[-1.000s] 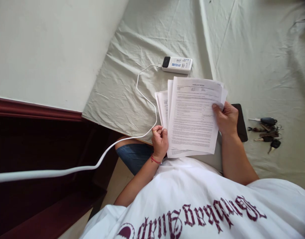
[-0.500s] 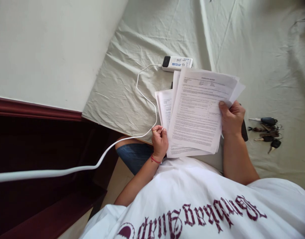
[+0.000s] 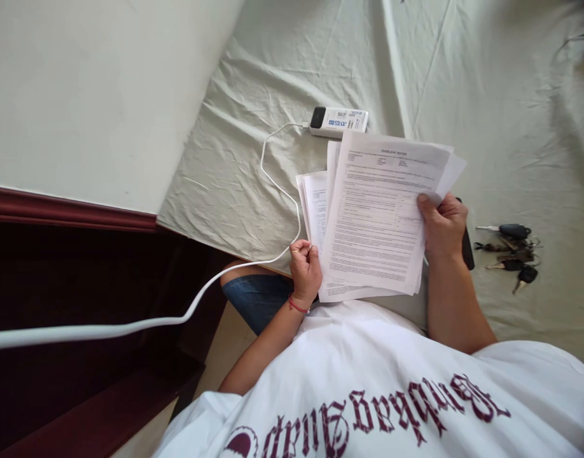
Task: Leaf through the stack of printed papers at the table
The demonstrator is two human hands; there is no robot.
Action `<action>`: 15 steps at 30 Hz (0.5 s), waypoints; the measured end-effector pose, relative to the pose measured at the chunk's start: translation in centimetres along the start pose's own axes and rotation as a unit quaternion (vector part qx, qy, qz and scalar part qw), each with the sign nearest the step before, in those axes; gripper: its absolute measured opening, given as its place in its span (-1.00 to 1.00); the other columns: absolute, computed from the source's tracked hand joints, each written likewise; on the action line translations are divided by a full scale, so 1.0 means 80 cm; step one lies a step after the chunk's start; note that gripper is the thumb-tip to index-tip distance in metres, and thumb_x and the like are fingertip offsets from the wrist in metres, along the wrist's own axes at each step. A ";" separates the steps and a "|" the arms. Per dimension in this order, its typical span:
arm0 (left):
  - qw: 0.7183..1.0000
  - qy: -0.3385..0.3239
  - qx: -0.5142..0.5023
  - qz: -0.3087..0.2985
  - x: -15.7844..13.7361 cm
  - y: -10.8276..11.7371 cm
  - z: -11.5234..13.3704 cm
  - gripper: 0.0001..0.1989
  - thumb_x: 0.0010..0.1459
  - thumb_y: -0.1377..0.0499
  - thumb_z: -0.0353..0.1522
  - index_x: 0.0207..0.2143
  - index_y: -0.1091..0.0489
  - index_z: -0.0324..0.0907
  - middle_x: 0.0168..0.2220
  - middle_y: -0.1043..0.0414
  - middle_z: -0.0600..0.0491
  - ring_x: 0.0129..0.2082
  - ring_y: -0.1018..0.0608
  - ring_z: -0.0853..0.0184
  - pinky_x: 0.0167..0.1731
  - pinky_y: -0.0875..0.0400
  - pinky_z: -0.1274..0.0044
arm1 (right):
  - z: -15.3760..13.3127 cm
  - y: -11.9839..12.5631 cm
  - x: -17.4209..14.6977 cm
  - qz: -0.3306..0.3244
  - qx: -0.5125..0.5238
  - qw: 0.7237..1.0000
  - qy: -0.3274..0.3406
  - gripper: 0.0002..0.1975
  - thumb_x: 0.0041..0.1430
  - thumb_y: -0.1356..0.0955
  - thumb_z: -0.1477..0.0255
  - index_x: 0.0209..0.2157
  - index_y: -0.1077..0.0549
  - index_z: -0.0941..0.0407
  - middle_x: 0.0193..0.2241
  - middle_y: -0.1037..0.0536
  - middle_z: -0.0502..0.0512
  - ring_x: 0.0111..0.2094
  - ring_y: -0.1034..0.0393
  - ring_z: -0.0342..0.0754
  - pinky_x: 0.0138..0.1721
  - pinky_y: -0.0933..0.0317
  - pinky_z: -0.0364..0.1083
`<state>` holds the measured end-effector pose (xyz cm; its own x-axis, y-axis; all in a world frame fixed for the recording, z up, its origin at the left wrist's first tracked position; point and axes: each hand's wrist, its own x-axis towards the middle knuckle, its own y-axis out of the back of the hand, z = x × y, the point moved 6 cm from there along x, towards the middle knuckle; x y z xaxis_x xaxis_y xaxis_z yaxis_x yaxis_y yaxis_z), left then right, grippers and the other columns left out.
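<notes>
I hold a stack of printed white papers over a bed with a pale green sheet (image 3: pixel 502 114). My right hand (image 3: pixel 442 226) grips the top sheets (image 3: pixel 375 219) at their right edge, thumb on the front page. My left hand (image 3: pixel 305 267), with a red thread on the wrist, is closed on the lower left corner of the back sheets (image 3: pixel 313 203), which stick out to the left. The top sheets are fanned a little to the right of the back ones.
A white power bank (image 3: pixel 338 121) lies on the sheet just beyond the papers, its white cable (image 3: pixel 268 172) running left off the bed. A dark phone (image 3: pixel 466 248) sits partly behind my right hand. A bunch of keys (image 3: pixel 510 251) lies to the right. Dark wood furniture (image 3: pixel 82 286) stands at left.
My right hand has moved the top sheets up and to the right, fanning them away from the back sheets. They now cover part of the power bank and more of the phone. My left hand stayed put.
</notes>
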<state>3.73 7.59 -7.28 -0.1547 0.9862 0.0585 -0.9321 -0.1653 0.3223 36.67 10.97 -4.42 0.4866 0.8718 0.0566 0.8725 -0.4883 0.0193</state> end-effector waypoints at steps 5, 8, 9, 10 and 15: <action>1.000 0.009 0.010 0.000 0.000 0.000 0.000 -0.80 0.35 -0.11 -0.20 -0.13 -0.19 -0.10 -0.32 -0.46 0.06 -0.31 -0.58 0.34 -0.23 -0.42 0.48 | 0.001 -0.003 -0.002 -0.011 -0.001 1.000 -0.017 -0.63 0.11 -0.50 0.01 -0.19 -0.60 -0.03 -0.25 -0.67 0.07 -0.28 -0.57 0.10 -0.27 -0.49 0.09; 1.000 0.008 0.008 -0.001 0.000 0.000 0.001 -0.79 0.35 -0.11 -0.19 -0.13 -0.19 -0.10 -0.32 -0.44 0.07 -0.32 -0.57 0.34 -0.24 -0.41 0.49 | 0.001 -0.004 -0.002 -0.016 0.000 1.000 -0.015 -0.64 0.10 -0.51 0.03 -0.20 -0.61 -0.03 -0.26 -0.67 0.07 -0.30 -0.58 0.09 -0.30 -0.48 0.07; 1.000 0.008 0.006 0.000 0.000 -0.001 0.001 -0.78 0.35 -0.11 -0.18 -0.13 -0.19 -0.10 -0.32 -0.44 0.07 -0.32 -0.57 0.34 -0.24 -0.41 0.49 | 0.001 -0.005 -0.002 -0.020 0.000 1.000 -0.013 -0.66 0.11 -0.51 0.04 -0.20 -0.61 -0.03 -0.26 -0.67 0.07 -0.31 -0.58 0.09 -0.30 -0.48 0.06; 1.000 0.008 0.004 0.001 0.000 -0.001 0.001 -0.77 0.34 -0.12 -0.17 -0.13 -0.19 -0.10 -0.32 -0.44 0.07 -0.32 -0.57 0.34 -0.24 -0.41 0.49 | 0.001 -0.006 -0.002 -0.024 0.000 1.000 -0.011 -0.67 0.12 -0.50 0.05 -0.20 -0.61 -0.03 -0.26 -0.67 0.07 -0.31 -0.58 0.08 -0.31 -0.47 0.05; 1.000 0.003 0.008 0.001 0.000 -0.001 0.002 -0.77 0.35 -0.12 -0.17 -0.14 -0.20 -0.10 -0.33 -0.43 0.07 -0.34 -0.57 0.34 -0.25 -0.41 0.49 | 0.002 -0.007 -0.003 -0.040 -0.017 0.999 -0.015 -0.68 0.16 -0.48 0.06 -0.20 -0.60 -0.01 -0.30 -0.66 0.04 -0.33 -0.57 0.05 -0.35 -0.46 0.00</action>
<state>3.86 7.61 -7.14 -0.1589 0.9858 0.0544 -0.9263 -0.1679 0.3372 36.07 11.08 -4.64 0.4165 0.9088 0.0234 0.9071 -0.4172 0.0559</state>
